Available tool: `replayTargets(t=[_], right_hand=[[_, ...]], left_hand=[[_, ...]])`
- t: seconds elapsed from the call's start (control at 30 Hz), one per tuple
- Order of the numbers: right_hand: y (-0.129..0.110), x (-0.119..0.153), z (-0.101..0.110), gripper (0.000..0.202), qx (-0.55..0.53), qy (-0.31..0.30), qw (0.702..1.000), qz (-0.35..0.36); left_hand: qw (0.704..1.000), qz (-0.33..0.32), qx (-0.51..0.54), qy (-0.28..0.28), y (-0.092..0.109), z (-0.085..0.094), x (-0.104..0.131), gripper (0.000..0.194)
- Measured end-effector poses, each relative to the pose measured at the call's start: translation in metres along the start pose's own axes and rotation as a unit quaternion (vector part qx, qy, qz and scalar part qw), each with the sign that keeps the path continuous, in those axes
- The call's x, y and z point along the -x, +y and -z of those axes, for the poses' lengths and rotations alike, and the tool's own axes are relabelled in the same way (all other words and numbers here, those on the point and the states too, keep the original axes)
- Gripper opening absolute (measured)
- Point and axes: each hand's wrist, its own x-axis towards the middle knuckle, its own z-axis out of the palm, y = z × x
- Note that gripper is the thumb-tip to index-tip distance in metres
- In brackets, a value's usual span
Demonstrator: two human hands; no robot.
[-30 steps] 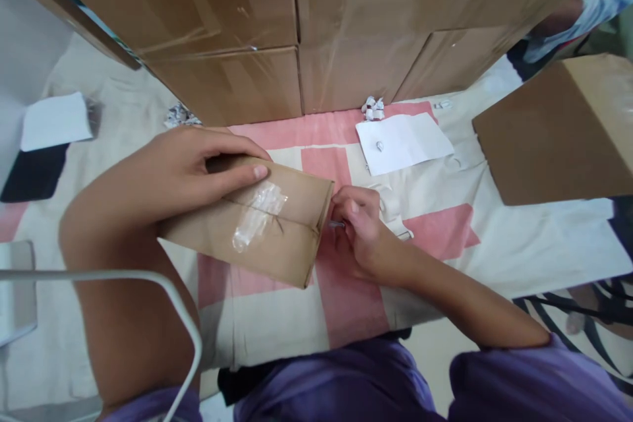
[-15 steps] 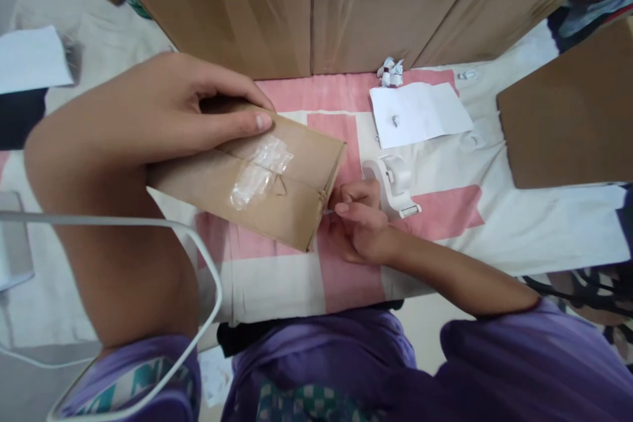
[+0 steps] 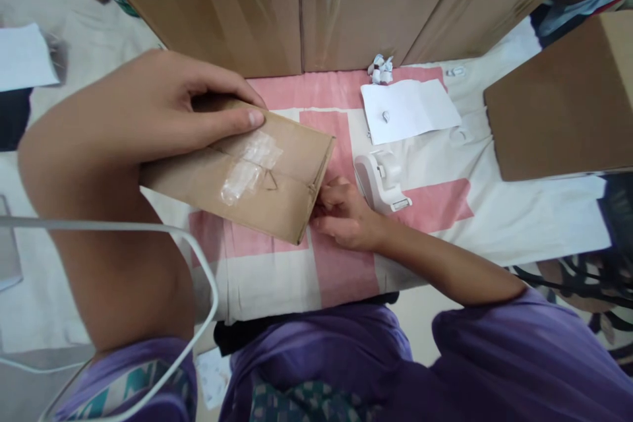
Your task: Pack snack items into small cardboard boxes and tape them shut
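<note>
A small brown cardboard box [image 3: 291, 204] lies tilted across the middle of the view, with strips of clear tape [image 3: 250, 168] stuck over the seam on its upper face. My left hand [image 3: 198, 112] is wrapped over its far left side, the thumb lying on top. At the box's right end, the curled fingers of my right hand [image 3: 343, 214] touch the end face; their tips are partly hidden, so what they pinch cannot be made out. Just beyond that hand stands a white tape dispenser [image 3: 380, 181].
Large taped cardboard boxes [image 3: 237, 20] form a wall at the back. White paper [image 3: 415, 112] with a small scrap on it and crumpled bits [image 3: 380, 70] lie near it. Another carton [image 3: 558, 105] stands at right. A white cable [image 3: 198, 257] loops across the lower left.
My right fingers have moved in against the box's end; the shiny clear bit seen at their tips is now out of sight. My left hand keeps its hold. The whole view has shifted slightly.
</note>
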Motion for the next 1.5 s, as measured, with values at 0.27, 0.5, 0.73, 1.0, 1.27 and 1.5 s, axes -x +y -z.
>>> replayTargets(t=[0.27,0.5,0.73,1.0,1.27,1.5], right_hand=[[-0.003,0.008,-0.005,0.010,0.028,0.147,0.986,0.078],[0.003,0.011,-0.006,0.021,0.033,0.142,0.988,0.052],[-0.007,0.012,0.015,0.017,0.019,0.060,0.998,-0.002],[-0.015,0.012,0.023,0.007,0.115,0.034,0.993,0.013],[-0.015,0.012,0.023,0.008,0.081,0.035,0.995,-0.047],[-0.015,0.010,0.022,0.008,0.044,0.024,0.997,-0.052]], left_hand=[[1.000,0.016,-0.017,-0.006,-0.003,0.000,0.001,0.067],[1.000,0.012,-0.005,0.016,0.006,-0.001,0.006,0.060],[0.999,0.031,-0.021,0.016,0.010,0.001,0.006,0.055],[0.999,0.026,-0.030,0.017,0.013,0.001,0.007,0.051],[0.997,-0.003,-0.047,0.053,0.002,-0.004,0.005,0.055],[0.997,-0.018,-0.050,0.057,-0.001,-0.006,0.004,0.050]])
